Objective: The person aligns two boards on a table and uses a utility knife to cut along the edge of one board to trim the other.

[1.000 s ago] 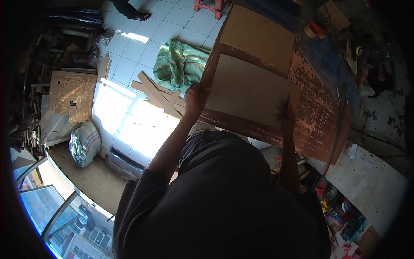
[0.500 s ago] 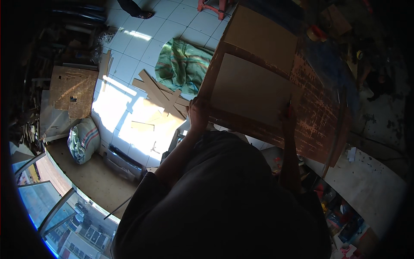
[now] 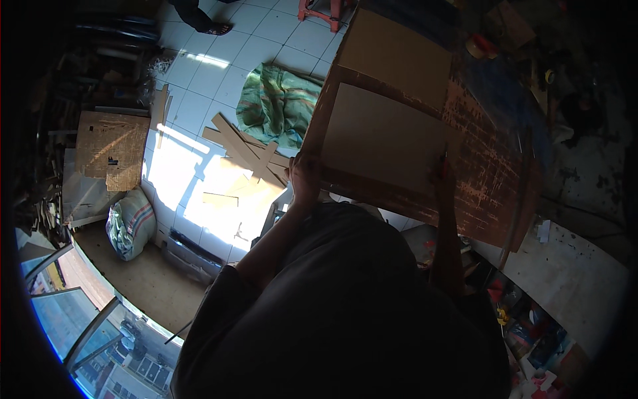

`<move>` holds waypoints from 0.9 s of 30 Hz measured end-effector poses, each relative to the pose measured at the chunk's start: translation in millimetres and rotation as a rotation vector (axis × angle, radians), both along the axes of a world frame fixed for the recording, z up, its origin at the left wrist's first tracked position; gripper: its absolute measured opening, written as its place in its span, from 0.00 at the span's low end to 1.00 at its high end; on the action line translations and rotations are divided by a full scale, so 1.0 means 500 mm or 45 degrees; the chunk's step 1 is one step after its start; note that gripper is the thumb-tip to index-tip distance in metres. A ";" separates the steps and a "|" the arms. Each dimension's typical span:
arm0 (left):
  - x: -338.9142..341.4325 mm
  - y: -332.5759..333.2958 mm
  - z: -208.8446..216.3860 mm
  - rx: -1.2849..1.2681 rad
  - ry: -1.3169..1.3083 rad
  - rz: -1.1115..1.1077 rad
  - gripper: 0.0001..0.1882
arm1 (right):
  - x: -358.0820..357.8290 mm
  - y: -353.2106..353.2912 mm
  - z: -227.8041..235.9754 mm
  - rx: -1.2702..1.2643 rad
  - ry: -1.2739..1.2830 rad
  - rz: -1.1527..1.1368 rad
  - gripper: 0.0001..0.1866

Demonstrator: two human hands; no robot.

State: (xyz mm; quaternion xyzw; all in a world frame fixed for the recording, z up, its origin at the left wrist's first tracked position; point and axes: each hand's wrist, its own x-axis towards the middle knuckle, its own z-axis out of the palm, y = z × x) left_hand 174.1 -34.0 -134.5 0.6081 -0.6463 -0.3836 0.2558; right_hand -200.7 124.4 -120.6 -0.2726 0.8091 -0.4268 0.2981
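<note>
A flat grey-brown sheet (image 3: 385,136) lies on a worn brown tabletop (image 3: 488,176) in front of me. My left hand (image 3: 306,178) is at the tabletop's near left corner, its fingers curled round the edge beside the sheet. At the sheet's right side, my right hand (image 3: 442,176) is closed and in deep shadow. A small reddish spot shows at its fingers; what it holds is too dark to make out. Beyond the sheet lies a second brown board (image 3: 399,50), flat on the same tabletop.
Cut strips (image 3: 242,149) lie crossed on the tiled floor at left, near a crumpled green sack (image 3: 279,103). A stuffed white sack (image 3: 135,223) and a worn wooden panel (image 3: 109,143) stand farther left. A red stool (image 3: 322,13) and another person's foot (image 3: 216,29) are at the far side.
The view has shifted slightly. Both hands keep nearly the same places at the sheet, which lies where it was. The other person's leg shows a little more.
</note>
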 end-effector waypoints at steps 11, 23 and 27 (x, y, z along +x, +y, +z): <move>0.006 -0.013 0.024 0.019 -0.140 -0.096 0.10 | -0.013 0.018 -0.058 0.120 0.127 -0.021 0.33; -0.034 -0.023 0.160 0.524 0.628 -0.085 0.13 | -0.001 0.019 -0.011 0.017 0.136 -0.023 0.34; -0.110 0.013 0.250 0.678 1.097 0.162 0.18 | 0.018 0.000 0.028 -0.004 0.012 -0.064 0.33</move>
